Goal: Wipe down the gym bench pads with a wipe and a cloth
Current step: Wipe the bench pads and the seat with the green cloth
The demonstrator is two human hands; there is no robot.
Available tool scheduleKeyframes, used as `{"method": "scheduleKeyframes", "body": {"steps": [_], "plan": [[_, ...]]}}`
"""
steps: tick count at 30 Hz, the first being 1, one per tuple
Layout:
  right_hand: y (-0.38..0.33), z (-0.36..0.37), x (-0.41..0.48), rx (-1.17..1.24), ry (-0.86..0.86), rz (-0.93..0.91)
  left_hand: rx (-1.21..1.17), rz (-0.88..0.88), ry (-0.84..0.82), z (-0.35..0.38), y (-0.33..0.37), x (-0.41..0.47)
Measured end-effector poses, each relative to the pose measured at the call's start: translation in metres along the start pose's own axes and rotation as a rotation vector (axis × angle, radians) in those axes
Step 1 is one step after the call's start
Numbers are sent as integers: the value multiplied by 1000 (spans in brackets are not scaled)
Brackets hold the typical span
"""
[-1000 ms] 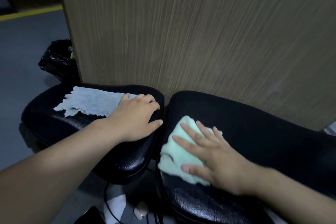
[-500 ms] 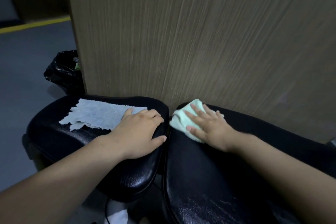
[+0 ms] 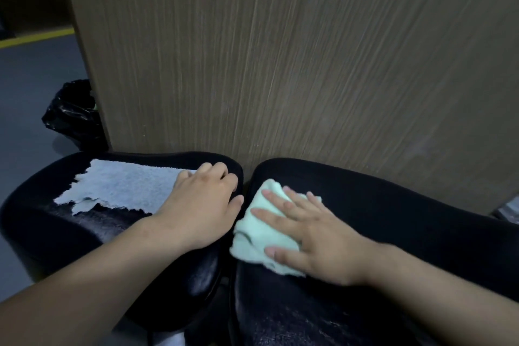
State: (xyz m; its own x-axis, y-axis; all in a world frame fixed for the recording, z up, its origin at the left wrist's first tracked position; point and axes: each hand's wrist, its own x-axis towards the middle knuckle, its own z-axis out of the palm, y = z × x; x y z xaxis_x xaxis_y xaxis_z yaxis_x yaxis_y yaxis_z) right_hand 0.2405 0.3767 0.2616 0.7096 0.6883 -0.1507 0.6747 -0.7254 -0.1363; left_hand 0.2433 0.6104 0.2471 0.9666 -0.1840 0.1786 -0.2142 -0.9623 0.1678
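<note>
since half a second ago the right hand (image 3: 317, 244) has been sliding the cloth (image 3: 258, 233) back from the far end of the right pad (image 3: 393, 219) toward the near side, while the left hand (image 3: 202, 208) has been staying where it was.

the right fingers (image 3: 275, 216) are lying straight and spread, pressing flat on the mint-green cloth with the thumb at its near edge; nothing is being gripped. the cloth is lying bunched under the palm, on the left edge of the right pad, its left side hanging over the gap between the two pads.

the left fingers (image 3: 213, 170) are bending at the knuckles over the right end of the pale wipe (image 3: 126, 188), the thumb lying along the right edge of the left pad (image 3: 56, 233); whether they are pinching the wipe or only pressing on it i cannot tell. the wipe is lying spread flat on the far part of the left pad, its ragged left edge reaching toward the pad's left side.

both black pads are sitting side by side, nearly touching, against a wood-grain panel (image 3: 280, 65) rising just behind them. a black bin bag (image 3: 73, 118) is standing on the grey floor (image 3: 28, 79) at the panel's left edge, and a yellow line (image 3: 33, 38) is running across the floor far left.
</note>
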Motion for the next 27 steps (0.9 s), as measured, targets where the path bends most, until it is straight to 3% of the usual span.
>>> {"method": "scheduleKeyframes", "body": {"steps": [7, 12, 27], "plan": [[64, -13, 94, 22, 75, 203, -63, -99, 79, 0, 19, 7], [76, -16, 122, 35, 106, 332, -81, 13, 39, 9, 55, 20], [184, -10, 16, 58, 161, 496, 2, 145, -82, 40, 185, 74]]}}
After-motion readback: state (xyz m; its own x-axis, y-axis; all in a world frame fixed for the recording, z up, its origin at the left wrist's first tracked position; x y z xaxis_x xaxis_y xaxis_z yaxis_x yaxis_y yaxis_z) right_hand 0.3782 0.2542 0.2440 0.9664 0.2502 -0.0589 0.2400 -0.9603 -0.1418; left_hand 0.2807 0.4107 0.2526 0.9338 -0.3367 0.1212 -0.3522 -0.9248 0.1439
